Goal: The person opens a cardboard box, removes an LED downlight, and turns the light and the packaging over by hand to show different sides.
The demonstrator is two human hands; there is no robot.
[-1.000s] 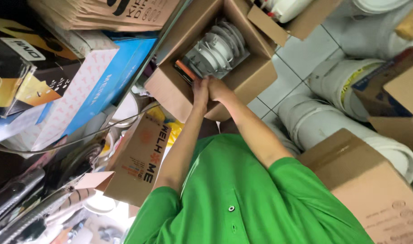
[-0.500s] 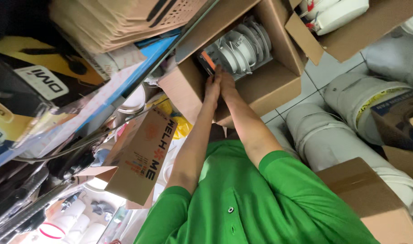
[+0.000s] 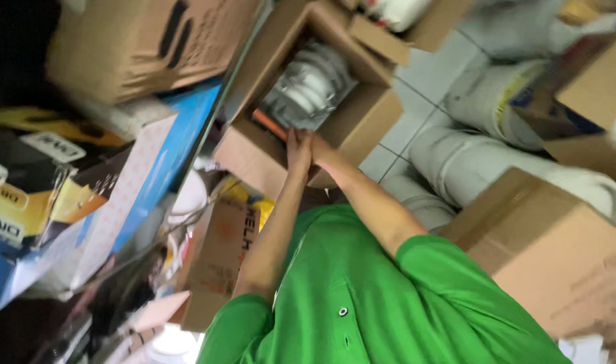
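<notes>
Close in, green shirt (image 3: 362, 303), both bare arms stretched out ahead. Left hand (image 3: 298, 147) and right hand (image 3: 325, 154) meet side by side, touching, right at the near edge of the open box (image 3: 362, 128). The fingers reach over that edge towards the plates (image 3: 309, 86), but motion blur smears them: I can't tell whether they're clamped on anything or just resting there, and I can't tell how wide they stand.

Where things stand, by my reading: the flaps are folded back, so the opening is done. The plates, a white stack on edge under clear wrap, sit inside the box, filling its middle. Nothing is lifted clear, so the handling of the stack itself looks barely begun. An orange strip (image 3: 267, 125) lies in the box just left of the hands.

Either side: a small carton (image 3: 217, 259) by the left arm, a big carton (image 3: 550, 249) on the right. Further off, a blue package (image 3: 166, 155) among stacked boxes, white tubes (image 3: 470, 162) on the tiled floor (image 3: 422, 74)
</notes>
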